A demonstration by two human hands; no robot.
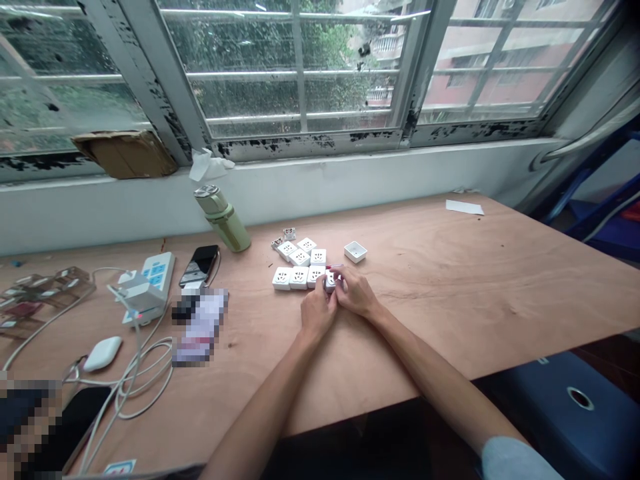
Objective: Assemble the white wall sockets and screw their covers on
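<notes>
your left hand (319, 312) and right hand (356, 292) close their fingers (346, 283) snugly on a small white socket module (330, 281), at the end of the front row of socket modules (299, 277) on the wooden surface (450, 280); pinch evenly from both sides.

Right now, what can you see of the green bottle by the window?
The green bottle is pale green and smooth, with a shiny silver cap and a slightly darker band below it. It looks closed. It lies tilted on the wooden table, with its cap end raised toward the white wall under the window. It may lean on that wall, but I cannot tell.
</notes>
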